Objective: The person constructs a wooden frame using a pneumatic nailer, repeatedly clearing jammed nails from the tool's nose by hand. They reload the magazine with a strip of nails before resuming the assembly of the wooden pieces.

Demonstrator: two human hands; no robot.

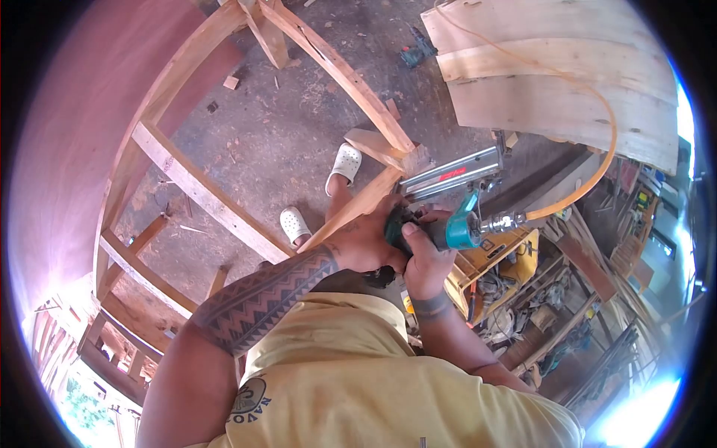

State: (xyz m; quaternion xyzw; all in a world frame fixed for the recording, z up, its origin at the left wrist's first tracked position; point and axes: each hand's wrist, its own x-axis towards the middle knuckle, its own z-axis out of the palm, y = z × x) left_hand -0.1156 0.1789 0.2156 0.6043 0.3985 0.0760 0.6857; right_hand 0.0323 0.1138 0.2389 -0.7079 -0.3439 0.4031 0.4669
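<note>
A teal and black nail gun with a long silver magazine lies across the wooden frame's corner. My right hand is wrapped round its handle, thumb on top. Closed against the gun's dark head is my left hand, its fingertips partly hidden. An orange air hose runs from the metal coupling on the handle. Under the magazine's end, several timber pieces meet in a joint, and a wooden beam of the frame passes beside my left hand.
The curved wooden frame surrounds my feet in white clogs. Plywood sheets lie at upper right, a cordless drill beside them. A yellow crate and scattered scraps stand at right. A pinkish panel borders the left.
</note>
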